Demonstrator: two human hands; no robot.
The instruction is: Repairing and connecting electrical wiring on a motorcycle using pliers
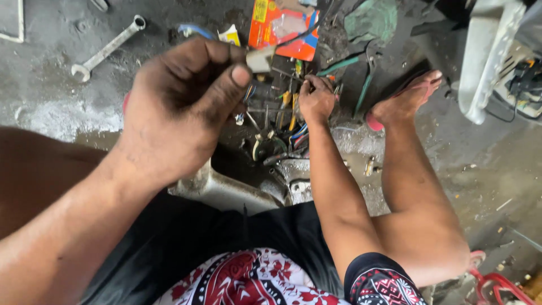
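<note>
Left hand (180, 107) raised near the camera, fingers curled shut, perhaps pinching something unseen. Right hand (316, 99) closed on wires (293, 135) in crowded clutter. One wrench (107, 48) on open floor; one pair of pliers (361, 79).

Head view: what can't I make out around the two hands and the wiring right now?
- Left hand: fingers curl inward and blur; anything pinched is hidden.
- Right hand: fingertips buried in the wire bundle; which wire it touches is unclear.
- Grey housing: mostly hidden behind the left hand.
- White casing: cut off by the top edge.
</note>
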